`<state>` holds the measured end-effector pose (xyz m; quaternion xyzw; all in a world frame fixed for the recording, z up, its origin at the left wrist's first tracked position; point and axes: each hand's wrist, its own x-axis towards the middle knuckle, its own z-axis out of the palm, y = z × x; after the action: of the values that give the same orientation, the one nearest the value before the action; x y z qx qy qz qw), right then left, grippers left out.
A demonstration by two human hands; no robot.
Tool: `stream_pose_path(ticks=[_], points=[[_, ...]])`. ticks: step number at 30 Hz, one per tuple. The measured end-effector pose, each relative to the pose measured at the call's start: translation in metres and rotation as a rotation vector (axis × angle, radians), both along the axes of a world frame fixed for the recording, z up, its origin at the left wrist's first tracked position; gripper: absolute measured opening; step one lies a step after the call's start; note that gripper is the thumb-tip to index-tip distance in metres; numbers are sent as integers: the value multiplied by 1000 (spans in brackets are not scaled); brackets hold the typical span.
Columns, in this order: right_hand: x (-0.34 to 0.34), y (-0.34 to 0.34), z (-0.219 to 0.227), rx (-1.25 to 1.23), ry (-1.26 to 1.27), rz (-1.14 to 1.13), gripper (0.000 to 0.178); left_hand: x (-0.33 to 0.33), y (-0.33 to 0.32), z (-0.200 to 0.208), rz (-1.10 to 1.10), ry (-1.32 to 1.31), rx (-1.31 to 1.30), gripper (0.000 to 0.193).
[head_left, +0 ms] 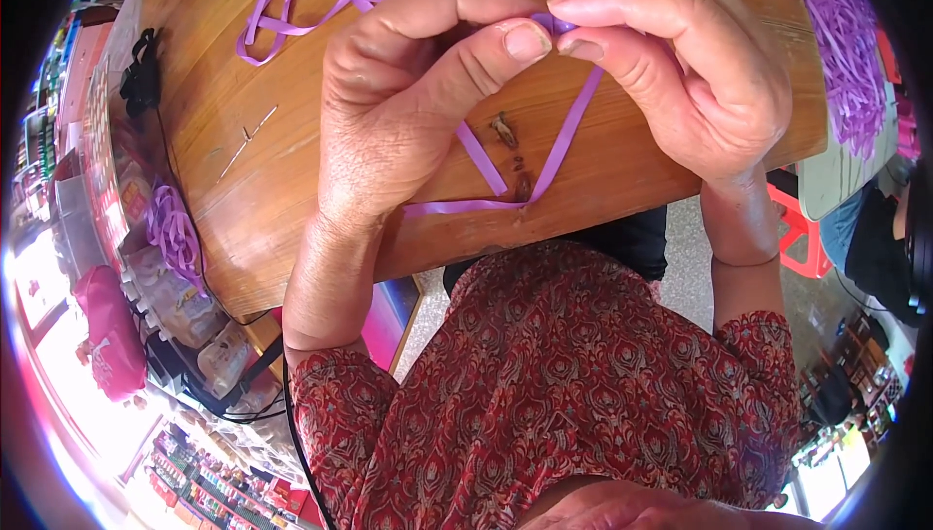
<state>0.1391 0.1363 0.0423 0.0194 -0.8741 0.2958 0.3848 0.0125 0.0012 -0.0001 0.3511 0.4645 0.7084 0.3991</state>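
"Head view: where's the ribbon?"

"I have the purple ribbon [565, 146] at upper centre, pinched between thumb and forefinger of the left hand [398, 112] and of the right hand [705, 68]. Its held bit lies left to right; below, a strand slants down-left, then bends left along the table [282, 161] edge."

"Containers?"

"Clear bags [182, 295] at the left; I can't tell their contents."
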Motion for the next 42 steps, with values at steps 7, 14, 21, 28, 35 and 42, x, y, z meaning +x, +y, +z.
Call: stream_pose_path(ticks=[7,14,21,28,35,42], points=[[-4,2,-10,-4,28,86,26,-11,-5,-18,149,314,43,17],[0,22,1,-29,-82,236,24,-5,2,-12,33,166,160,15],[-5,32,-10,-248,-31,444,23,-3,5,-17,33,114,180,15],[-2,15,-30,-504,92,333,24,-5,2,-14,52,174,106,15],[-5,22,-15,-123,-47,355,25,-4,1,-13,98,226,103,15],[-2,24,-16,-204,-73,377,23,-3,2,-13,114,254,126,14]])
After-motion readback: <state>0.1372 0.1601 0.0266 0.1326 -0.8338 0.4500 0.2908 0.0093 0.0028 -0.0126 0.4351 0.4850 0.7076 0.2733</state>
